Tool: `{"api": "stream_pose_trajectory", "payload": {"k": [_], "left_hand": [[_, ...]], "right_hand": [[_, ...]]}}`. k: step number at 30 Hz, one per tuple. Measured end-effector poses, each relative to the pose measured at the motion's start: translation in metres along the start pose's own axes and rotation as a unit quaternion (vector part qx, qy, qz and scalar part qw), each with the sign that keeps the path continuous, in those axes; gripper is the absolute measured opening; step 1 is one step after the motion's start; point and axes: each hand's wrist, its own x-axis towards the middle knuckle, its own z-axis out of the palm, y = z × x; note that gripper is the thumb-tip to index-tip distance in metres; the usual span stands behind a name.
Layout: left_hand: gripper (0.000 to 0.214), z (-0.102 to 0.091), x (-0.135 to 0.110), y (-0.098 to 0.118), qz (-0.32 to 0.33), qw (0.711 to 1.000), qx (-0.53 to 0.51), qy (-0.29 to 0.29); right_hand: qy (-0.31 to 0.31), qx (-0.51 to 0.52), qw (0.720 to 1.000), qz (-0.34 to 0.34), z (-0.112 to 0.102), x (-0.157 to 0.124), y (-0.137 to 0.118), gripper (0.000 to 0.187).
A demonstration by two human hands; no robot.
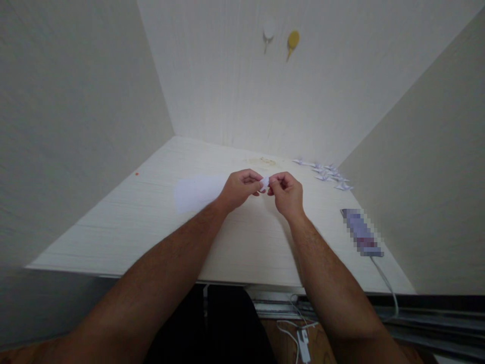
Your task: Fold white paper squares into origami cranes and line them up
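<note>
Between my two hands is a small piece of folded white paper (264, 183), held above the middle of the table. My left hand (242, 189) pinches it from the left with thumb and fingers. From the right, my right hand (286, 194) grips its other side, fingers curled. The fingertips hide part of the paper, so its exact folds cannot be made out. Beyond my left wrist, a flat white paper sheet (197, 192) lies on the table, partly covered by my forearm.
Several folded paper cranes (328, 174) cluster at the table's (250, 247) back right. A blurred phone (361, 233) with a cable (386, 283) lies near the right wall. White and yellow hooks (293, 39) are on the back wall. Below is a power strip (303, 346).
</note>
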Motion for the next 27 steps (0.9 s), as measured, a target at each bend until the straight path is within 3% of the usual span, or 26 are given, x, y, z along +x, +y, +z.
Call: {"api": "stream_pose_trajectory", "payload": {"k": [5, 9, 15, 21, 27], "left_hand": [[0.030, -0.001, 0.002, -0.008, 0.035, 0.997, 0.041, 0.048], [0.034, 0.001, 0.002, -0.011, 0.049, 0.995, 0.055, 0.070], [0.023, 0.003, 0.000, -0.009, 0.068, 0.994, 0.067, 0.053], [0.022, 0.004, 0.002, -0.014, 0.047, 0.998, 0.029, 0.040], [0.026, 0.004, 0.002, -0.011, 0.064, 0.996, 0.055, 0.032]], "right_hand": [[0.020, -0.023, 0.998, -0.054, 0.002, -0.005, -0.002, 0.026], [-0.001, -0.019, 0.999, -0.046, 0.004, -0.006, -0.001, 0.024], [0.023, -0.020, 1.000, -0.004, 0.004, -0.003, 0.001, 0.025], [0.011, -0.025, 0.999, -0.021, 0.004, -0.003, 0.003, 0.030], [-0.007, -0.014, 0.999, -0.029, 0.004, -0.002, 0.005, 0.032]]}}
